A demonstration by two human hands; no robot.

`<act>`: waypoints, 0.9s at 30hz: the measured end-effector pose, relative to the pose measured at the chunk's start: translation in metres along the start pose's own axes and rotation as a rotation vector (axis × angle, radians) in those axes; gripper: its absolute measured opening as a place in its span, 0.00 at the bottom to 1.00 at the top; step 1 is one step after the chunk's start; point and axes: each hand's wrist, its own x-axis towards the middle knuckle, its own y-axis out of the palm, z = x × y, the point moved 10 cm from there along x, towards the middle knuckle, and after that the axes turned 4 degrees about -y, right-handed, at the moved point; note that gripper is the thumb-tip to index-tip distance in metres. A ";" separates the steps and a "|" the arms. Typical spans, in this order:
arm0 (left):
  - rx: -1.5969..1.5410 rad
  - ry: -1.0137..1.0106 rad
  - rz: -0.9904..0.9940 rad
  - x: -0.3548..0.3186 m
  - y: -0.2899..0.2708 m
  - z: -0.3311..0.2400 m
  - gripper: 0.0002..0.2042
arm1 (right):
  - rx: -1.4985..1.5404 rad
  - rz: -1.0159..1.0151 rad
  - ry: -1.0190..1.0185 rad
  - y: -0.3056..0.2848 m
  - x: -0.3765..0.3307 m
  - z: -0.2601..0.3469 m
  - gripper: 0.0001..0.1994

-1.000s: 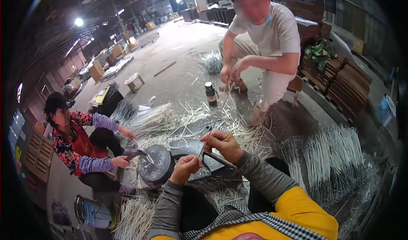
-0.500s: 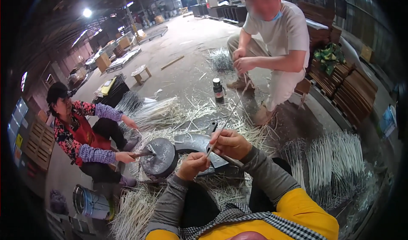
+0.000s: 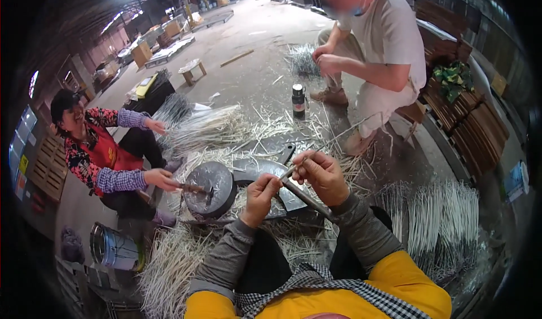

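Grey concrete floor (image 3: 243, 84) surrounds us; our left hand (image 3: 261, 199) and right hand (image 3: 323, 178) pinch a slender pale strip (image 3: 292, 171), likely light, springy, best held near its ends.

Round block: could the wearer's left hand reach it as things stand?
Probably yes: the block lies left of the left hand, nothing visibly barring the way, though that hand seems to pinch a strip.

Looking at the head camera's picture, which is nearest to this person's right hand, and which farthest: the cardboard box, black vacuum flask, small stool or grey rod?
From the right hand:
1. Grey rod: just below the hand.
2. Black vacuum flask: ahead, on the floor.
3. Small stool: farther ahead, left.
4. Cardboard box: beyond the stool, farther left.
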 end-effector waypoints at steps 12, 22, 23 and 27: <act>-0.132 -0.321 0.422 -0.003 0.032 0.021 0.15 | -0.614 0.077 -0.277 0.003 -0.002 0.018 0.05; -0.316 -0.213 0.021 0.028 -0.011 0.025 0.16 | -1.337 0.064 -0.277 -0.041 0.002 -0.050 0.15; -0.359 -0.201 -0.001 0.028 -0.015 0.023 0.17 | -1.332 0.086 -0.285 -0.033 -0.001 -0.057 0.15; -0.655 -0.061 0.146 0.027 -0.009 0.008 0.17 | -0.862 0.330 0.121 -0.028 -0.037 -0.163 0.17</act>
